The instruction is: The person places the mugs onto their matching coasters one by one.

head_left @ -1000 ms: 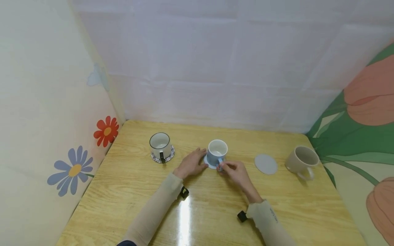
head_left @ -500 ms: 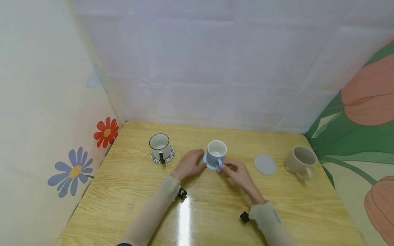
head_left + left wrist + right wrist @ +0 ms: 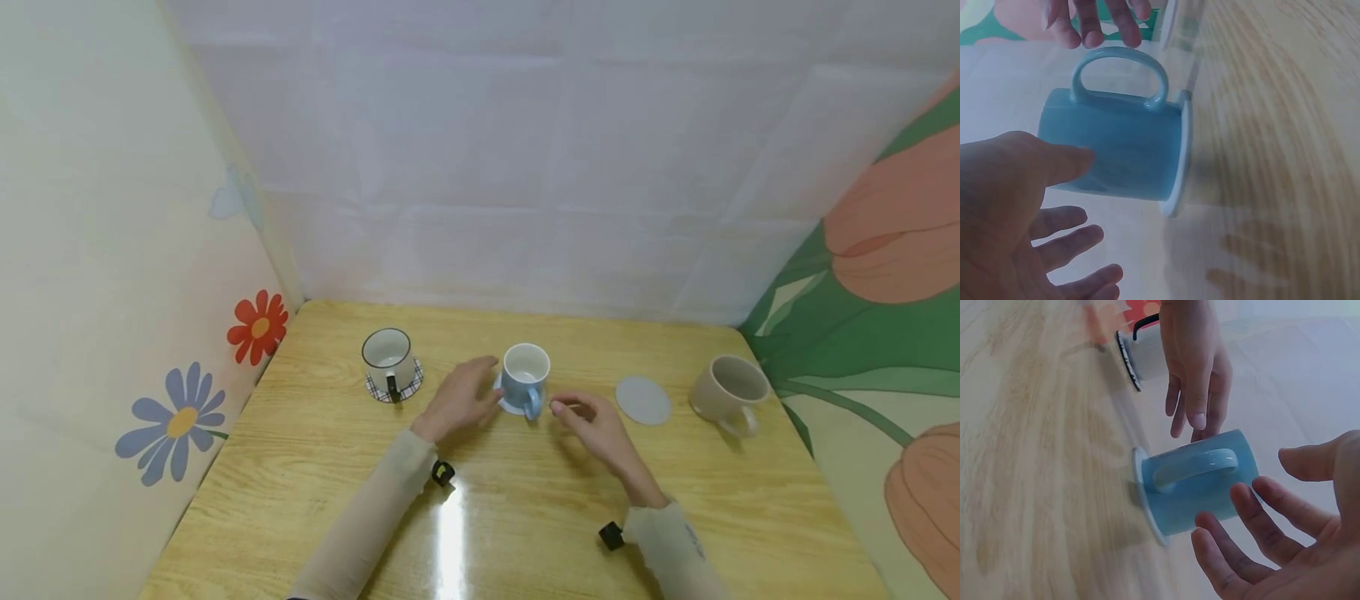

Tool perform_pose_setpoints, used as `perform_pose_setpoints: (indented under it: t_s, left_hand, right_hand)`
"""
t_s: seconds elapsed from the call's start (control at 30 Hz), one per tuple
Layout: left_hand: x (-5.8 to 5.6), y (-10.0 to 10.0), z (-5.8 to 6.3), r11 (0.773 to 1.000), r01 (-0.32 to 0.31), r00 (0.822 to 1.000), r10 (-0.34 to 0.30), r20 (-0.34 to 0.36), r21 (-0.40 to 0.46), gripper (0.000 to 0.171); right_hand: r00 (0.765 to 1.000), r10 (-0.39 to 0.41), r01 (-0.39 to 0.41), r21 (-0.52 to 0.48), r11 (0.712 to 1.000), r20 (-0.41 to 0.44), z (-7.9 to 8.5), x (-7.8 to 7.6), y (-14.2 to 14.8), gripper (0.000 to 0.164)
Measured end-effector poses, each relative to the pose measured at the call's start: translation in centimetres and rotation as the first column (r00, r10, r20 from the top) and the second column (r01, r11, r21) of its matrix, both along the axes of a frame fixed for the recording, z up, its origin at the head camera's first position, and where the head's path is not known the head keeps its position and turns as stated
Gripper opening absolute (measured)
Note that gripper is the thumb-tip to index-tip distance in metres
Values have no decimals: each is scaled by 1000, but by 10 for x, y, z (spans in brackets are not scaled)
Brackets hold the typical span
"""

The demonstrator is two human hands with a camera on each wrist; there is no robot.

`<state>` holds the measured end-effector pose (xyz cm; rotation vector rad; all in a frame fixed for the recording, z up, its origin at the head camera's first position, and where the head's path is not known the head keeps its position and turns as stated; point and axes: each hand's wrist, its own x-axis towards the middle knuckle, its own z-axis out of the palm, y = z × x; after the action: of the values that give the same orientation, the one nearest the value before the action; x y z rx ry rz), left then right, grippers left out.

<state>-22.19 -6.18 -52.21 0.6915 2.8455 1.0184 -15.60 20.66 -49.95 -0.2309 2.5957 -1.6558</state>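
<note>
A light blue mug (image 3: 522, 388) with a white inside stands upright on a pale blue round coaster (image 3: 512, 407) near the middle of the table, its handle (image 3: 533, 404) toward the person. To its left, my left hand (image 3: 459, 398) has loosely spread fingers; the left wrist view shows its thumb (image 3: 1072, 162) in front of the mug's side. My right hand (image 3: 596, 425) is to the right of the handle, fingers relaxed and holding nothing. In the right wrist view its fingertips (image 3: 1244, 497) overlap the mug's side.
On the left, a white mug (image 3: 390, 358) with a black rim and handle stands on a checked coaster (image 3: 411, 386). A plain grey coaster (image 3: 643, 401) lies right of the blue mug. Further right stands a beige mug (image 3: 727, 390) on the wooden table (image 3: 315, 467). A white cloth hangs behind.
My right hand has let go of the blue mug's handle and drawn back to the right. The left hand has eased slightly away from the mug. The mug stays on its coaster.
</note>
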Motion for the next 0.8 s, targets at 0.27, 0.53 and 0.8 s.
perform_pose_setpoints:
  t_s: [0.27, 0.53, 0.8]
  left_hand:
    - [0, 1, 11, 1000, -22, 998, 22, -53, 2, 67]
    - [3, 2, 25, 1000, -16, 995, 18, -97, 18, 65]
    - [10, 11, 39, 998, 25, 990, -16, -139, 64, 63]
  right_hand:
    - [997, -4, 6, 29, 1000, -72, 8, 5, 16, 33]
    - [993, -33, 39, 49, 998, -109, 18, 10, 31, 32]
    - [987, -62, 71, 52, 996, -152, 26, 17, 47, 30]
